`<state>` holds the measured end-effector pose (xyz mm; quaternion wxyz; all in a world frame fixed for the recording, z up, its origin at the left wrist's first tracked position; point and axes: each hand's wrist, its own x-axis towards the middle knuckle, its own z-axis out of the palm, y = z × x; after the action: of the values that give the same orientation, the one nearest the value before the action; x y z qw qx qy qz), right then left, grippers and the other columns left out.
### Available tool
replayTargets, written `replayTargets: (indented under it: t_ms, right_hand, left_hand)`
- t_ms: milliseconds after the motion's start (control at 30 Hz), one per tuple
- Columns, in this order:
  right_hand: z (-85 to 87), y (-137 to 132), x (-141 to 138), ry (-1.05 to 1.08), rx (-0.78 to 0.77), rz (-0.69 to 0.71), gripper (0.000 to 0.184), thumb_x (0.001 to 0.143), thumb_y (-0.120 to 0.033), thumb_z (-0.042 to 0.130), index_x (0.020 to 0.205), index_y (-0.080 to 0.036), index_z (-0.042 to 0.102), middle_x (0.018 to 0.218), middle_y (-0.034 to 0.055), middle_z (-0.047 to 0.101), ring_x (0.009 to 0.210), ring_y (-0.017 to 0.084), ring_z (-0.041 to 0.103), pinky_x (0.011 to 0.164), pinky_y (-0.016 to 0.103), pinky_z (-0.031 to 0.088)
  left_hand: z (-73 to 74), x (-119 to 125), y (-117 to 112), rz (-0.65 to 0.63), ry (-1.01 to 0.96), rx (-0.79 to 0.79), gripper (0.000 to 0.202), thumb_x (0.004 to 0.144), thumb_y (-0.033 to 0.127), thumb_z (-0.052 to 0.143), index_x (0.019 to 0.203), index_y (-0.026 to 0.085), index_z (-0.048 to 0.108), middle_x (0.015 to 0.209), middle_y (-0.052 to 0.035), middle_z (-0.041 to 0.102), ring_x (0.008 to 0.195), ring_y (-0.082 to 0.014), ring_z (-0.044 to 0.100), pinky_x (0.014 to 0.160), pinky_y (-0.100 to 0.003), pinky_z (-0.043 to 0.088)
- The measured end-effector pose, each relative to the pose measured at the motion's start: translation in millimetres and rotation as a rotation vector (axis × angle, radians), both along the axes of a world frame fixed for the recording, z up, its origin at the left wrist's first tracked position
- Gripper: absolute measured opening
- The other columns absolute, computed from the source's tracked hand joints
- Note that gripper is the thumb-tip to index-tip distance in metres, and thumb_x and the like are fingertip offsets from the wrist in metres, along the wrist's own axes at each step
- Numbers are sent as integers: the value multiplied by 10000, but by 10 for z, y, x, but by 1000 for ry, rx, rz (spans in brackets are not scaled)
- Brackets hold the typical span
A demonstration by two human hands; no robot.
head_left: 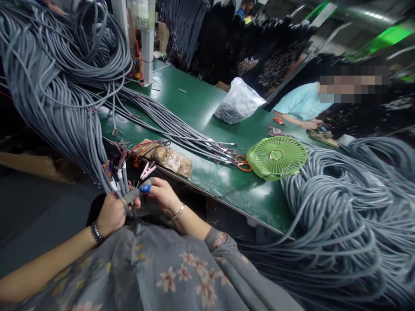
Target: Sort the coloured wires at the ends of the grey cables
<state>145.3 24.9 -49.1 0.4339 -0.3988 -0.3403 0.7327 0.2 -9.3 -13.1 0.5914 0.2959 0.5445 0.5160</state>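
Observation:
My left hand (112, 212) is closed round several grey cables (125, 175) in front of my body, with grey wrapping on its thumb. Stripped ends with thin coloured wires (108, 170) and white bands stick up above that fist. My right hand (164, 196) meets it from the right, fingers pinched at the coloured wires of a cable end; blue and grey wrapping covers its fingertips. Exactly which wires lie in the pinch is too small to tell. Just above the right fingers, a pink clothespin (148, 170) sits by the bench edge, near a tape-covered block (171, 160).
A big grey cable bundle (48, 82) hangs over the bench's left side. More cables (181, 125) lie across the green bench (194, 99), beside orange-handled scissors (243, 163), a green fan (277, 157) and a plastic bag (240, 101). Coiled cables (340, 207) fill the right. A co-worker (300, 101) sits opposite.

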Motion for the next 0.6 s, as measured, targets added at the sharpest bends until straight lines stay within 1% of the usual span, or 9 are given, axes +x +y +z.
replayTargets:
  t_ms: [33,100,200,267,333,400,500,600]
  right_hand:
    - [-14,11,5,16,-12,5,457,535,-456,1003,677,-170,676,619,-22,629,558,94,503,576,244,411]
    - [-27,59,15,51,-54,-6,469,637,-544,951,708,-173,673,618,-24,621,539,92,488,567,247,438]
    - [-12,187,9,89,-138,-55,505,818,-664,794,751,-179,669,647,-15,629,538,93,494,550,234,456]
    - [3,278,-17,103,-143,-53,532,883,-697,713,770,-178,679,681,1,648,567,100,516,562,227,471]
    - [5,344,-55,117,-105,-47,549,913,-708,671,780,-175,693,698,12,653,607,112,535,591,232,492]
    - [-8,377,-97,138,-81,-54,542,922,-700,667,791,-175,707,699,14,646,636,124,547,618,243,506]
    - [-33,386,-155,186,-114,-103,503,905,-668,715,821,-173,733,697,13,645,646,131,556,637,253,512]
    - [-40,389,-204,213,-143,-172,504,880,-671,745,831,-170,749,689,22,665,662,144,592,621,250,505]
  left_hand:
    - [21,-1,2,9,-12,-2,375,437,360,896,646,218,620,428,32,631,399,-123,526,416,-236,355]
    - [74,-1,11,17,-34,-9,379,444,348,889,665,222,608,426,39,627,395,-119,520,415,-229,355]
    - [158,16,35,25,-71,-21,387,438,332,880,676,226,593,420,48,620,394,-114,517,417,-217,356]
    - [198,39,55,37,-89,-34,398,422,327,877,681,226,593,425,52,623,396,-111,517,418,-210,357]
    - [218,66,74,43,-92,-50,398,413,330,872,681,223,598,432,50,628,400,-107,518,418,-204,361]
    - [219,91,89,44,-85,-61,385,415,336,863,671,219,600,431,46,626,402,-106,520,416,-198,359]
    - [198,116,102,34,-73,-60,373,416,340,860,650,216,598,423,43,616,401,-104,518,414,-192,355]
    - [159,124,107,24,-59,-53,368,425,354,866,639,213,601,429,42,617,405,-102,518,424,-194,368]
